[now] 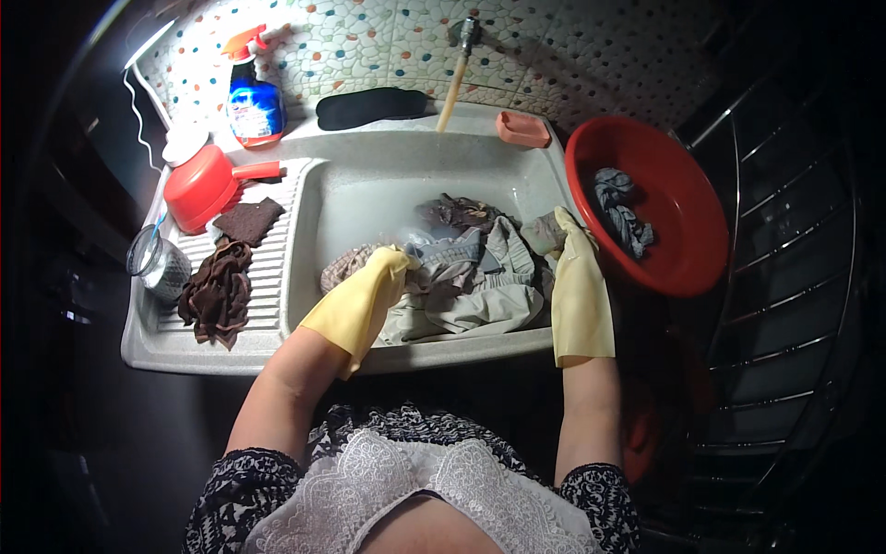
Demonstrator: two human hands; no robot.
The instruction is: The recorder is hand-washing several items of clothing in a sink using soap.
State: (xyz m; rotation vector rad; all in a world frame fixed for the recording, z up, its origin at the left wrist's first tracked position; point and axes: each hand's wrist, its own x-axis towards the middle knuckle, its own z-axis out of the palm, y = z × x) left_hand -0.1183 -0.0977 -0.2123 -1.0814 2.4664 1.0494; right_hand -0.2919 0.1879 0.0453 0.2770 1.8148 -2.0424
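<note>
I wear yellow rubber gloves on both hands. My left hand point(395, 265) is closed on a pale grey garment point(489, 307) heaped in the sink point(369, 152). Just left of that hand bulges a checked cloth point(349, 268). At the sink's right wall, my right hand point(574, 231) closes on a small mottled grey-pink cloth point(544, 234); its fingertips are partly hidden. A dark, wet cloth point(457, 214) lies farther back in the cloudy water. Grey strips of fabric cross the middle of the heap.
A red basin point(683, 212) with a grey cloth point(624, 210) stands at the right. On the ribbed drainboard are a red dipper point(201, 189), brown cloths point(220, 294) and a jar point(166, 268). A spray bottle point(256, 106), pink soap dish point(523, 129) and tap hose point(452, 92) are behind.
</note>
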